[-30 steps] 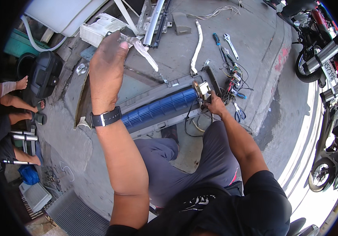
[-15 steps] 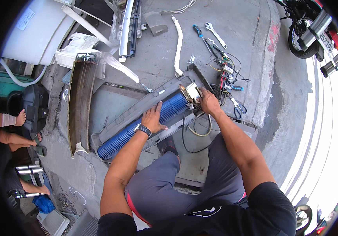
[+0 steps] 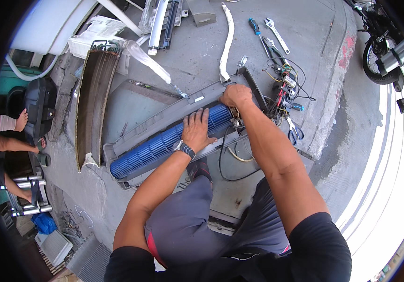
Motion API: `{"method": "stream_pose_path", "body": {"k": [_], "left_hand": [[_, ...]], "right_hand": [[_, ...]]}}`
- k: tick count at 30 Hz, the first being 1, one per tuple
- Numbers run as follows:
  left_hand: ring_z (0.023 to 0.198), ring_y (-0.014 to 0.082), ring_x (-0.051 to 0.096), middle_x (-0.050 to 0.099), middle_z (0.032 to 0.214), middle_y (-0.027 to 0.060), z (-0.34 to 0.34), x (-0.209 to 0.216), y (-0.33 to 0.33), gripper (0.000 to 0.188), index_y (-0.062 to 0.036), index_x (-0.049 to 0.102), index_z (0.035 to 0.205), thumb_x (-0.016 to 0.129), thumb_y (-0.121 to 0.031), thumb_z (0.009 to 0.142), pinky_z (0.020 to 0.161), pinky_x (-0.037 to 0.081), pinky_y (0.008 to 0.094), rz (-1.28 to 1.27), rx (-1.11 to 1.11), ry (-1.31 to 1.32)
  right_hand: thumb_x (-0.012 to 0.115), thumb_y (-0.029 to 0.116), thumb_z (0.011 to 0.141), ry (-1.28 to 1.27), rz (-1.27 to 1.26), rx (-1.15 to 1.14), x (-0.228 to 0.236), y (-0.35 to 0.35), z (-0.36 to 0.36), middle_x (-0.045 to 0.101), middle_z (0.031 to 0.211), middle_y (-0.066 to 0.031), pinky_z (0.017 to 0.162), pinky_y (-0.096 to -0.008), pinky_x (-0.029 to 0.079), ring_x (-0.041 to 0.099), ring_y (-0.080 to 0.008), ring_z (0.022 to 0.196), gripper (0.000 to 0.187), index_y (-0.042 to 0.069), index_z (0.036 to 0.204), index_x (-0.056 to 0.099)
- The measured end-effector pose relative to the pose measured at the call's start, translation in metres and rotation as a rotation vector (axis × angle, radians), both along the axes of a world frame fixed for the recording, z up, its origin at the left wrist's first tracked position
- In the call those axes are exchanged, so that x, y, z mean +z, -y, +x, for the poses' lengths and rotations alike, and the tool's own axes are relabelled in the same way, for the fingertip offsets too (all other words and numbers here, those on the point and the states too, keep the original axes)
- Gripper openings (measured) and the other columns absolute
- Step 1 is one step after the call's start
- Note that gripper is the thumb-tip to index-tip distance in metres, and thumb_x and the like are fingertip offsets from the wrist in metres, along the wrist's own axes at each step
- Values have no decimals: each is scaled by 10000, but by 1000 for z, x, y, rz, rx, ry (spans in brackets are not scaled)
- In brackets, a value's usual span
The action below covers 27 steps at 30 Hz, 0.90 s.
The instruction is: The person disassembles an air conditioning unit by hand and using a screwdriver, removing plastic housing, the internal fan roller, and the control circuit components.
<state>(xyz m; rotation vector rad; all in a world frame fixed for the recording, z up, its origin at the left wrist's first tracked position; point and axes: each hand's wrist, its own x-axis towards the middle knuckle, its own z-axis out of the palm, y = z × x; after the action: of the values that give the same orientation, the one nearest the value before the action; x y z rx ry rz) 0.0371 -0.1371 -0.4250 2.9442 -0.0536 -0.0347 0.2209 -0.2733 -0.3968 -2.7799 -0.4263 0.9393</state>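
Note:
A long blue cylindrical blower fan point(image 3: 141, 161) lies in a grey plastic housing point(image 3: 157, 116) on the ground before me. My left hand point(image 3: 196, 129), with a watch at the wrist, rests flat on the fan, its fingers apart. At the far right end of the fan, my right hand point(image 3: 236, 95) is closed, fingers curled down over the motor end by the housing's far wall. What those fingers pinch is hidden under the hand. Part of the metal motor mount point(image 3: 236, 120) shows below it. A black cable point(image 3: 221, 162) loops out from that end.
Right of the housing lie tangled wires point(image 3: 284, 82), blue-handled scissors point(image 3: 296, 134), an adjustable wrench point(image 3: 276, 35) and a screwdriver point(image 3: 254, 27). A curved finned coil point(image 3: 96, 108) stands at left, with a white-wrapped pipe point(image 3: 226, 44) beyond. Another person's feet point(image 3: 21, 121) are at far left.
My right hand has moved from the motor's right side to its far left side, now covering the white part. My left hand stays on the fan. The whole view has shifted slightly.

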Motion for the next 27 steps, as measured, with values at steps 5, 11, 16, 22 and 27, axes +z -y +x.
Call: {"method": "stream_pose_path", "body": {"k": [5, 11, 16, 22, 27], "left_hand": [[1262, 366, 505, 526, 1338, 172, 1, -2, -3, 1038, -136, 353, 1525, 878, -430, 679, 1035, 392, 552, 56, 62, -183], [1253, 375, 518, 530, 1326, 181, 0, 2, -5, 1005, -142, 355, 1527, 872, -387, 702, 1007, 396, 580, 28, 56, -210], [1232, 368, 531, 536, 1326, 186, -7, -6, -7, 983, -136, 367, 1525, 871, -366, 713, 986, 407, 609, 38, 49, -161], [1223, 360, 536, 542, 1285, 170, -2, -2, -8, 996, -145, 372, 1518, 877, -387, 695, 986, 412, 578, 9, 45, -210], [1228, 378, 543, 551, 1292, 180, 2, 1, -14, 998, -140, 392, 1504, 896, -364, 671, 1010, 410, 617, -59, 77, -218]], "right_hand": [[563, 380, 911, 117, 28, 264, -15, 0, -3, 699, 1158, -247, 968, -472, 531, 670, -404, 1109, 452, 51, 1182, 713], [575, 380, 944, 129, 23, 297, -5, 3, -10, 702, 1140, -248, 958, -469, 538, 670, -409, 1097, 420, 35, 1137, 716], [577, 402, 953, 196, 35, 318, -3, 7, -17, 711, 1116, -227, 930, -478, 545, 676, -411, 1064, 412, 59, 1135, 715], [583, 397, 957, 257, 117, 319, -7, 15, -23, 704, 1141, -206, 911, -484, 541, 675, -410, 1049, 389, 82, 1146, 710], [571, 369, 952, 196, 84, 296, -17, 5, -13, 686, 1193, -213, 956, -473, 522, 657, -402, 1106, 389, 87, 1189, 697]]}}
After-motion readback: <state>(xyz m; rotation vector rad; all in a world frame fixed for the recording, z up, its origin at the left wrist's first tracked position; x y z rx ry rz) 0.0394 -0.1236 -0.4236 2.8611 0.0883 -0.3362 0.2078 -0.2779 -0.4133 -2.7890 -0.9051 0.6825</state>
